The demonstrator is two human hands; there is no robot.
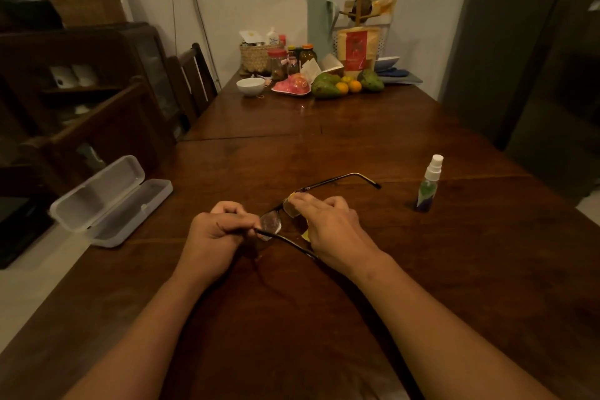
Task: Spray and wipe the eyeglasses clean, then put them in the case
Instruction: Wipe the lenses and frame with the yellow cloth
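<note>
At frame centre, the eyeglasses [274, 221] are gripped by the clenched left hand [216, 230], while a yellow cloth [305, 235] is pinched against one lens by the right hand [328, 224].

I see black-framed eyeglasses [292, 204] over a dark reddish-brown wood-grain counter [357, 127], a yellow cloth [306, 235], a translucent pale grey case [110, 201], and a white-capped spray bottle [428, 183] with a green-and-purple label.
</note>
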